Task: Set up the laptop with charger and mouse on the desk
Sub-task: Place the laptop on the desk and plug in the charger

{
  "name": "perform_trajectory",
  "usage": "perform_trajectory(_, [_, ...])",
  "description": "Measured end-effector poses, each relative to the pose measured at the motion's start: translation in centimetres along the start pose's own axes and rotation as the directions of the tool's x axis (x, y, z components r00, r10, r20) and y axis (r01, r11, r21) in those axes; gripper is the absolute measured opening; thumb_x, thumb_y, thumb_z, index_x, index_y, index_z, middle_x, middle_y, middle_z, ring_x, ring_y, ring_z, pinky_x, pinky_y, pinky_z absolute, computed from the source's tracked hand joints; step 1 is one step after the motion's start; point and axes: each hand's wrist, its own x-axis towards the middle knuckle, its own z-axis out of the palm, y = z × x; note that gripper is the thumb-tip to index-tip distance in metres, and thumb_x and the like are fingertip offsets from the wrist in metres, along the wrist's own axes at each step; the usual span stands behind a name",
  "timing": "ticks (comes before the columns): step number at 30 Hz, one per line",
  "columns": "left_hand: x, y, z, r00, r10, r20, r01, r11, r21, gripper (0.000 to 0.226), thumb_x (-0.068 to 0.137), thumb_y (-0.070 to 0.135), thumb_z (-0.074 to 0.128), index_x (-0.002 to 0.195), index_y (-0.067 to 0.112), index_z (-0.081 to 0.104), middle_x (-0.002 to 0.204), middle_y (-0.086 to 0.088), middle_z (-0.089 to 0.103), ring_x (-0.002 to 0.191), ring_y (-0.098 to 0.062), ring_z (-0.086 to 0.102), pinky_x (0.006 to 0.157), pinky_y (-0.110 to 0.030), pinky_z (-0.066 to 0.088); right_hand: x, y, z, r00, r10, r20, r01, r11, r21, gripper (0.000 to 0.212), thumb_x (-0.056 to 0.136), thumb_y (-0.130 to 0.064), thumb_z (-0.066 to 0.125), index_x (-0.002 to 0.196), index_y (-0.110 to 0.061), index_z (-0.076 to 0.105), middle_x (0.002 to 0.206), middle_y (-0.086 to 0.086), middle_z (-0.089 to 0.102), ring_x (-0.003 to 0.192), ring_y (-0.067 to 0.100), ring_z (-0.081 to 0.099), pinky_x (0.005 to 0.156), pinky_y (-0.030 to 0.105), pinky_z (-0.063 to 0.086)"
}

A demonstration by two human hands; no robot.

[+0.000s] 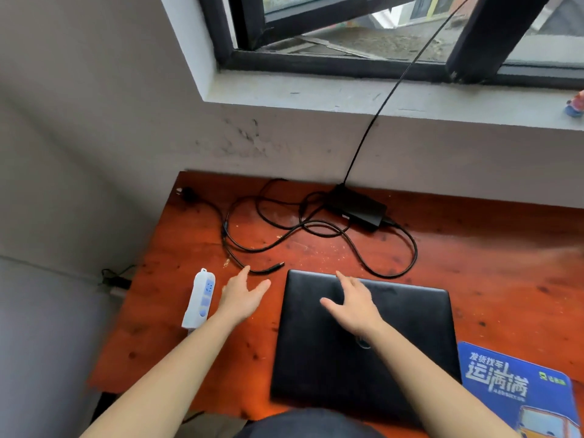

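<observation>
A closed black laptop [407, 336] lies flat on the red-brown wooden desk [493, 267]. My right hand [355, 303] hovers open over the laptop's far left part, fingers spread. My left hand [241, 297] is open just left of the laptop, its fingertips close to the charger's barrel plug [277, 265]. The black charger brick [357, 206] sits at the back of the desk, its cable [388, 273] looped loosely across the wood. A blue mouse pad [518, 390] lies at the front right. No mouse is visible.
A white and blue power strip [200, 300] lies at the desk's left edge. The charger's wall plug [186, 193] rests at the back left corner. A thin black cord [392, 93] runs up to the window. A wall and a windowsill [347, 96] bound the desk behind.
</observation>
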Motion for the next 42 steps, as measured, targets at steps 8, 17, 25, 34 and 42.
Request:
perform_trajectory(8, [5.5, 0.4, 1.4, 0.943, 0.328, 0.049, -0.287, 0.734, 0.615, 0.067, 0.099, 0.035, 0.052, 0.157, 0.023, 0.02, 0.161, -0.009, 0.026, 0.149, -0.028, 0.02, 0.118, -0.046, 0.025, -0.3, -1.2, 3.6, 0.995, 0.001, 0.099, 0.033, 0.937, -0.347, 0.106, 0.082, -0.07, 0.063, 0.161, -0.038, 0.001, 0.167, 0.01, -0.023, 0.152, 0.041, -0.023, 0.126, 0.053, 0.004])
perform_trajectory(17, [6.2, -1.8, 2.4, 0.851, 0.515, 0.098, -0.445, 0.61, 0.655, 0.031, 0.1, 0.018, 0.05, 0.13, 0.021, 0.06, 0.119, -0.003, 0.059, 0.107, -0.023, 0.051, 0.086, -0.035, 0.044, 0.1, -0.9, 5.3, 0.998, 0.038, 0.057, -0.001, 0.84, -0.543, 0.13, 0.068, -0.077, 0.071, 0.159, -0.036, -0.012, 0.164, 0.015, -0.03, 0.151, 0.046, -0.022, 0.126, 0.053, 0.005])
perform_trajectory(25, [5.5, -2.8, 2.3, 0.793, 0.584, 0.175, -0.551, 0.563, 0.616, 0.033, 0.098, 0.01, 0.052, 0.128, 0.017, 0.064, 0.118, -0.006, 0.062, 0.108, -0.027, 0.054, 0.082, -0.039, 0.046, 0.3, -0.9, 5.1, 0.997, 0.04, 0.065, 0.004, 0.827, -0.562, 0.129, 0.069, -0.079, 0.069, 0.159, -0.037, -0.013, 0.164, 0.014, -0.03, 0.151, 0.046, -0.021, 0.126, 0.054, 0.007])
perform_trajectory(34, [6.2, -2.3, 2.1, 0.778, 0.584, 0.231, -0.573, 0.511, 0.641, 0.041, 0.1, 0.011, 0.05, 0.139, 0.021, 0.054, 0.124, -0.004, 0.056, 0.113, -0.023, 0.049, 0.086, -0.033, 0.043, 0.0, -0.5, 4.8, 0.997, 0.011, 0.077, 0.033, 0.831, -0.555, 0.126, 0.071, -0.078, 0.068, 0.159, -0.038, -0.013, 0.165, 0.013, -0.028, 0.152, 0.043, -0.021, 0.126, 0.052, 0.006])
perform_trajectory(42, [6.8, -1.7, 1.8, 0.77, 0.6, 0.216, -0.583, 0.524, 0.621, 0.036, 0.099, 0.01, 0.052, 0.132, 0.018, 0.061, 0.121, -0.005, 0.06, 0.11, -0.024, 0.052, 0.085, -0.034, 0.045, 0.0, -0.3, 4.8, 0.997, 0.001, 0.074, 0.041, 0.827, -0.561, 0.126, 0.072, -0.079, 0.066, 0.158, -0.038, -0.016, 0.165, 0.013, -0.029, 0.151, 0.043, -0.023, 0.125, 0.052, 0.003])
